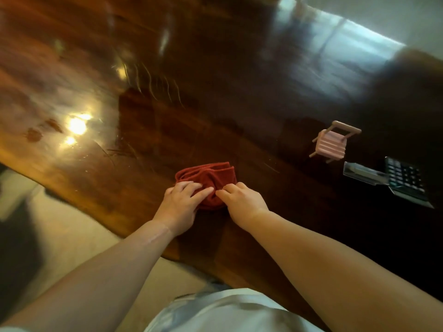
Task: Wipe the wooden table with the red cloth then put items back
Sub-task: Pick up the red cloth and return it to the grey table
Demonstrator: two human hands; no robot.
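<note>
My worry is a wide sweep to the right: the bunched red cloth [206, 174] lies near the front edge of the desk [167, 130], while the little pink chair [332, 143] and the dark keypad [405, 178] sit on that side, so I could knock them. My left grip [178, 207] curls over the cloth's near left part. My right grip [242, 202] pinches its near right fold, so both grasp it.
</note>
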